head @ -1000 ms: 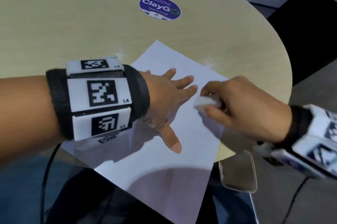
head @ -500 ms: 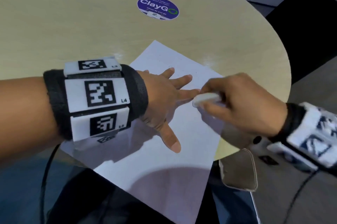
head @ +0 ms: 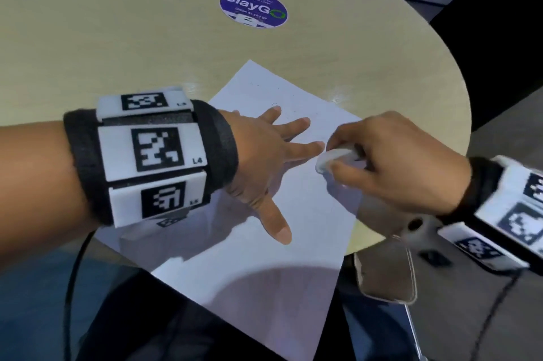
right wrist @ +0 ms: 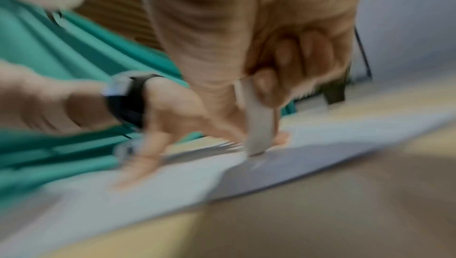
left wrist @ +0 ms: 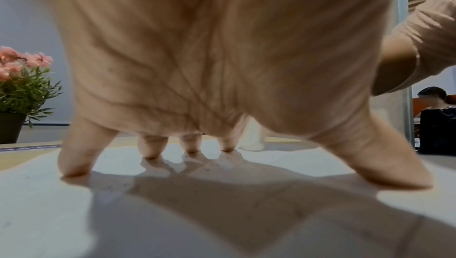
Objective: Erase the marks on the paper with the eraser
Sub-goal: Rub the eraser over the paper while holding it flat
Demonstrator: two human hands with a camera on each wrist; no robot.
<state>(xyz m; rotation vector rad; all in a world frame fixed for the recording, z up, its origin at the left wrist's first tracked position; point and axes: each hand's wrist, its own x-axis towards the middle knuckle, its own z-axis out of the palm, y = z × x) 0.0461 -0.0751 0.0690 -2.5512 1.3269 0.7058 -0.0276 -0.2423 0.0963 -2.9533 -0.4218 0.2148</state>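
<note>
Rubbing w/ eraser [head: 333,159] pinched in right hand [head: 393,164], tip on paper [head: 305,213] at table's [head: 117,22] 5 o'clock edge. Left hand [head: 261,161], fingers splayed flat, pins sheet at eraser's 9 o'clock. Best: short light strokes, sheet kept taut.

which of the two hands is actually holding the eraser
The right hand pinches the white eraser against the paper. The left hand holds nothing, lying spread flat on the sheet.
</note>
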